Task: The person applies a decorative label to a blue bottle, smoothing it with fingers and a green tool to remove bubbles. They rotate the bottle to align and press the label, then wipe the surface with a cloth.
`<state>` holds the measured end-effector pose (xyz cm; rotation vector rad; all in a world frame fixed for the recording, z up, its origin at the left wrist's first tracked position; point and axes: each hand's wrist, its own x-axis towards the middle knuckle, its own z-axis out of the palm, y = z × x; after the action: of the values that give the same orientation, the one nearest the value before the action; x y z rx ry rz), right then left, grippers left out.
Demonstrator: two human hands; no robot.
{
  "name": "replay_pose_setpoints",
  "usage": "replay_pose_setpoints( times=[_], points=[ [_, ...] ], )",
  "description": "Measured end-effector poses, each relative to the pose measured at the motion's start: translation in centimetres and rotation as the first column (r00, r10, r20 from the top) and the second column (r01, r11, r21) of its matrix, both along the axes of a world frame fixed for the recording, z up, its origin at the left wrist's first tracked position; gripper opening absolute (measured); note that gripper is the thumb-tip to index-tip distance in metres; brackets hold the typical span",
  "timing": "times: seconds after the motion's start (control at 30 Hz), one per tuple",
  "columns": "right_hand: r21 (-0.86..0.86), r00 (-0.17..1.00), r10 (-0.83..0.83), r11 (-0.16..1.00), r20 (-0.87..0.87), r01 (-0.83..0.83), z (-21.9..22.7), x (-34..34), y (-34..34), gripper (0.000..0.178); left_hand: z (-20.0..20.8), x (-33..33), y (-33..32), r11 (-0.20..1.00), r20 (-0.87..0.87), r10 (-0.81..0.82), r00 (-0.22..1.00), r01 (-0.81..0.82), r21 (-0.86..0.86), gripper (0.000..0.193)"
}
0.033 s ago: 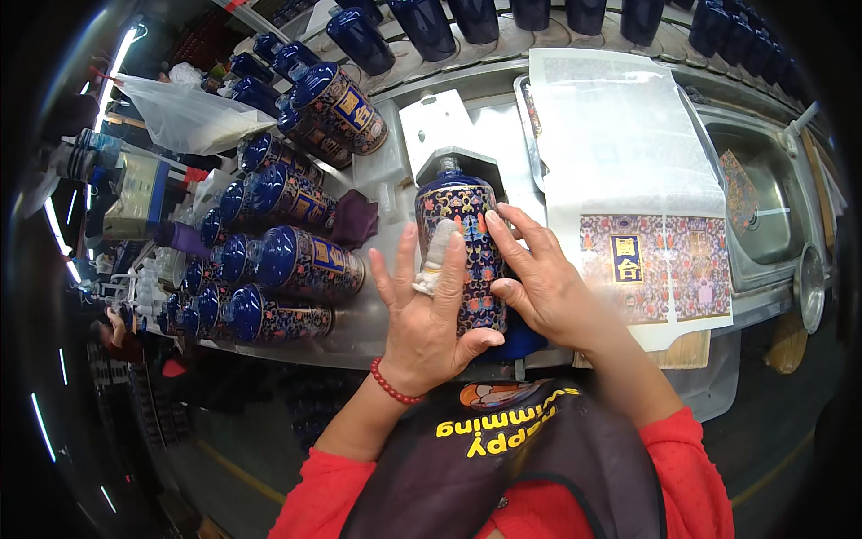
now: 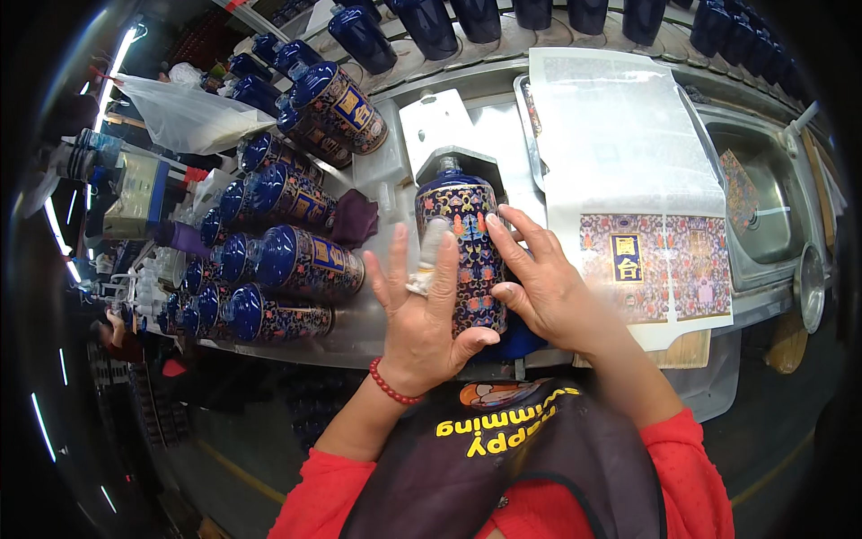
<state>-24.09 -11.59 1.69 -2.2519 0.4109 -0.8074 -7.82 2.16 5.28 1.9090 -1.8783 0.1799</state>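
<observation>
Bottle in hand: the blue patterned bottle lies on the counter in front of the person, its neck pointing away; this direction seems to turn the broad printed side up within easy reach.
Dark angular block: the block stands around the bottle's neck end, probably as a rest that limits sliding or rolling.
Left hand: the left hand is spread, fingers fanned along the bottle's left side, pinching nothing; whether the whole palm touches cannot be told. One finger wears a pale wrap, perhaps for protection.
Right hand: the right hand is loosely spread, fingertips and thumb at the bottle's right edge, apparently steadying it opposite the left.
Printed sheet: the patterned sheet lies to the right, partly under pale translucent film, close to the right hand, presumably for convenience.
Decorated bottles: several patterned bottles lie grouped at the left, seemingly kept out of the working space, with a purple cloth between them and the bottle.
</observation>
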Motion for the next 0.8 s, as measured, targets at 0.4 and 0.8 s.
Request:
replay_pose_setpoints(
  times=[0.4,0.8],
  points=[
    [-0.060,1.000,-0.018,0.998,0.011,0.018,-0.8,-0.1,1.2,0.077,0.5,-0.4,0.1,0.995,0.134,0.019,0.991,-0.031,0.092,0.099],
    [-0.031,1.000,-0.019,0.999,-0.022,0.018,-0.2,-0.9,1.7,0.077,0.2,-0.3,0.7,0.998,0.097,-0.002,0.995,-0.004,0.070,0.100]
  ],
)
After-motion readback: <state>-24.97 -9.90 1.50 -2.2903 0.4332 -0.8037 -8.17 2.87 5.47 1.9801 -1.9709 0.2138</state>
